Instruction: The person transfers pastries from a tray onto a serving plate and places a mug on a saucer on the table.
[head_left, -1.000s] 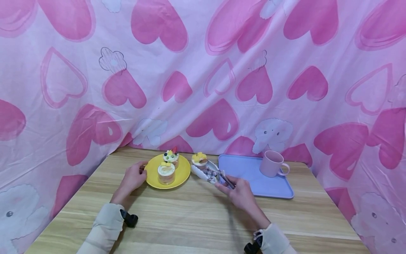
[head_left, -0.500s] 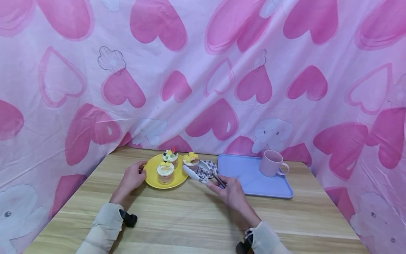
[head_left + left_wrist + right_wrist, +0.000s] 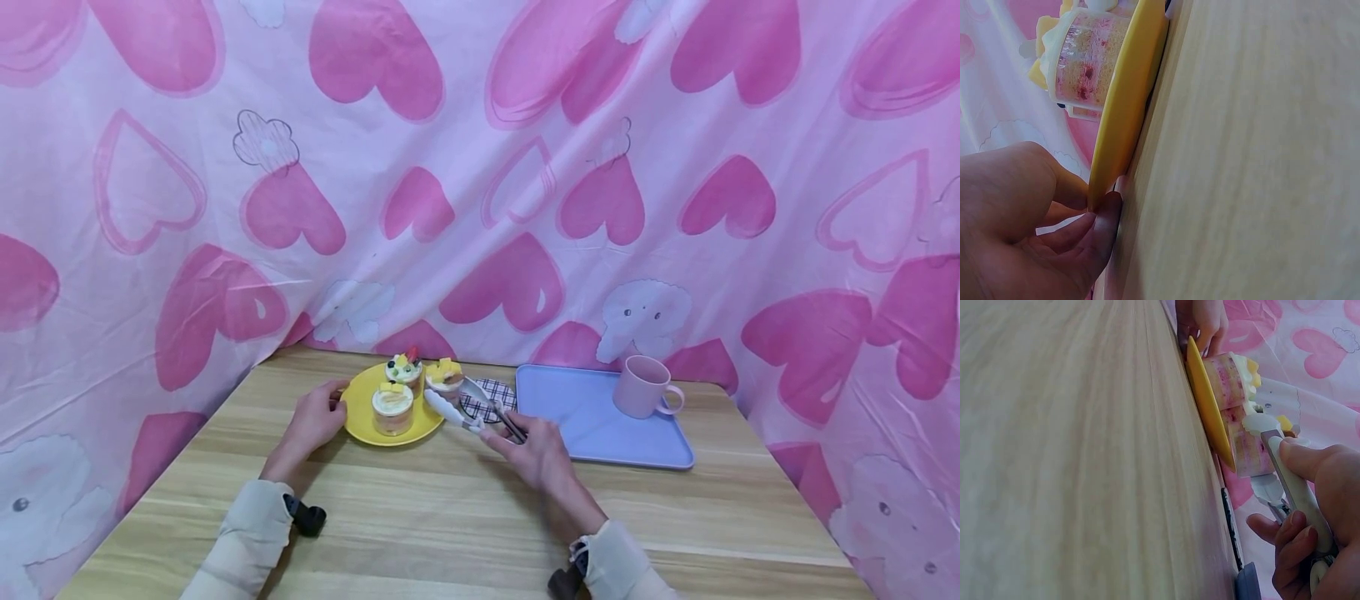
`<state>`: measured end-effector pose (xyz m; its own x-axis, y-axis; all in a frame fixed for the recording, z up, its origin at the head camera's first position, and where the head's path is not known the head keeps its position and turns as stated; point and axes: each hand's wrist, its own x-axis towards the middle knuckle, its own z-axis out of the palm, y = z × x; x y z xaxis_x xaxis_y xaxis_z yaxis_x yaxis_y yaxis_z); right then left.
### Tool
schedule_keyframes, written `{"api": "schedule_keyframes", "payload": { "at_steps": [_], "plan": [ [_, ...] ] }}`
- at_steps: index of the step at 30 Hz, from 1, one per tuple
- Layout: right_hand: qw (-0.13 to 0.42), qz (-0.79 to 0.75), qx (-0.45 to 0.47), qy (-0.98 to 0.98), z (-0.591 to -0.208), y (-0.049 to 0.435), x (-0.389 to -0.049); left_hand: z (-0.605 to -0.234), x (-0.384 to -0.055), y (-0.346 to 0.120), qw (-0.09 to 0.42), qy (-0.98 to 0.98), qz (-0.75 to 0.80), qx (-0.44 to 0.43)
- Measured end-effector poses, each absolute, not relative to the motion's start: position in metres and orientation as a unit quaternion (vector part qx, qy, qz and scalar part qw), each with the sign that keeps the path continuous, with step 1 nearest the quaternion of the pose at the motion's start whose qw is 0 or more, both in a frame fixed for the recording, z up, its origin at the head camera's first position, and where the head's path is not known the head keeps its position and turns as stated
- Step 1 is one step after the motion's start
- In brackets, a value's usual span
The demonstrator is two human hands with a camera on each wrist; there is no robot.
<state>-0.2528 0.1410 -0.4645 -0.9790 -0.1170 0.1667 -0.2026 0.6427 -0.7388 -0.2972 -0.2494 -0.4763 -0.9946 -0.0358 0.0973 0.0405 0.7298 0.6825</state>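
My left hand (image 3: 317,414) pinches the left rim of a yellow plate (image 3: 358,419), thumb above and fingers below in the left wrist view. On the plate stand two clear dessert cups: a front cake cup (image 3: 392,412) with yellow cubes, and a back cake cup (image 3: 403,372) with strawberry and berries. My right hand (image 3: 536,454) grips metal tongs (image 3: 448,410) with white tips. Between those tips is a third cake cup (image 3: 444,374) with mango-like cubes, upright at the plate's right side. Whether its base touches the plate I cannot tell.
A round checked coaster (image 3: 497,392) lies right of the plate. Beyond it is a blue tray (image 3: 577,417) with a pink mug (image 3: 640,389) on its right part. A pink heart-patterned cloth (image 3: 480,250) hangs behind the wooden table (image 3: 420,517).
My right hand has carried the tongs and third cup leftward, from above the coaster to the plate's right side, uncovering the coaster. The left hand stays at the plate's rim.
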Motion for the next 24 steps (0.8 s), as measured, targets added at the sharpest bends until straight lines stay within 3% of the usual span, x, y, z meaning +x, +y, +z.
{"api": "schedule_keyframes", "payload": {
  "at_steps": [12, 24],
  "plan": [
    [0.072, 0.418, 0.105, -0.899, -0.468, 0.139, -0.258, -0.474, -0.297, -0.246, 0.060, -0.928, -0.368, -0.010],
    [0.055, 0.435, 0.151, -0.886, -0.471, 0.130, -0.256, -0.471, -0.294, -0.247, 0.051, -0.930, -0.365, -0.007]
  ]
}}
